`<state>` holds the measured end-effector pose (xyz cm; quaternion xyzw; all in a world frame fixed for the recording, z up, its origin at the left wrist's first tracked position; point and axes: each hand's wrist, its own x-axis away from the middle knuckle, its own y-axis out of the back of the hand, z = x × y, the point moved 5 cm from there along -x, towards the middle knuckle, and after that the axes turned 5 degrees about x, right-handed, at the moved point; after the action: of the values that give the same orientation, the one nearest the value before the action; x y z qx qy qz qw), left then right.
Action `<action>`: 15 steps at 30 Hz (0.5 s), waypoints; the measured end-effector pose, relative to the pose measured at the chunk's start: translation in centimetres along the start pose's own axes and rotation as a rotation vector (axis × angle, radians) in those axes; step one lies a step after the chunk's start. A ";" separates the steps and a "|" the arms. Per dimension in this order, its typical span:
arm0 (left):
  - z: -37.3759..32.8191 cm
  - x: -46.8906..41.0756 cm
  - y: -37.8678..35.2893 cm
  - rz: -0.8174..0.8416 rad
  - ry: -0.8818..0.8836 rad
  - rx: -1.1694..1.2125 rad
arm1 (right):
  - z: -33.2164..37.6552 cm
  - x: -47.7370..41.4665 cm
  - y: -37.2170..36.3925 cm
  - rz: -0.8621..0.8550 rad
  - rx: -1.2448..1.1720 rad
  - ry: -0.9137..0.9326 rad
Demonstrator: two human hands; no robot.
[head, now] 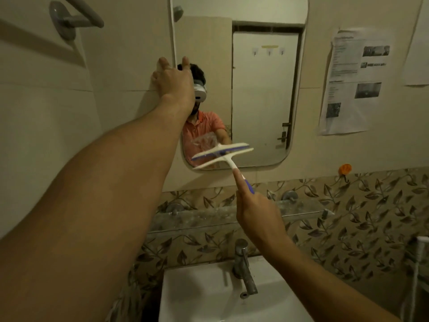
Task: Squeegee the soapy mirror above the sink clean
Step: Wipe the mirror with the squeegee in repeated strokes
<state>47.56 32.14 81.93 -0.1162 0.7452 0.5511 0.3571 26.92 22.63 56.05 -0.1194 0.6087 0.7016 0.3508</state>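
Observation:
A tall mirror (262, 84) with rounded corners hangs on the tiled wall above a white sink (199, 296). My right hand (255, 210) grips the blue-and-white handle of a white squeegee (222, 154), index finger stretched along the handle. Its blade lies tilted across the mirror's lower left part, near the bottom edge. My left hand (173, 82) rests with straight fingers on the mirror's left edge, partly on the wall tile. A person in an orange shirt is reflected in the glass.
A metal tap (243, 266) stands at the back of the sink. A glass shelf (209, 219) runs along the leaf-patterned tiles below the mirror. Printed papers (352, 80) hang on the right wall, with an orange hook (345, 169) below them. A grey towel bar (74, 19) sits top left.

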 end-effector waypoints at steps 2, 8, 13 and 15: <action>0.1 0.0 0.0 0.006 -0.007 0.002 | 1.9 -1.3 0.8 -0.026 0.033 0.068; -0.1 0.2 -0.1 -0.008 -0.023 -0.005 | 5.1 -4.0 1.6 -0.034 0.179 0.208; 0.0 0.0 -0.3 -0.017 -0.015 -0.017 | 6.3 -5.6 1.5 -0.045 0.163 0.254; 0.0 0.1 -0.2 -0.020 -0.016 -0.018 | 6.6 -6.1 1.5 -0.047 0.170 0.259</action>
<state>47.60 32.05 81.68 -0.1223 0.7361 0.5550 0.3677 32.06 26.66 62.37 -0.1930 0.7029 0.6180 0.2944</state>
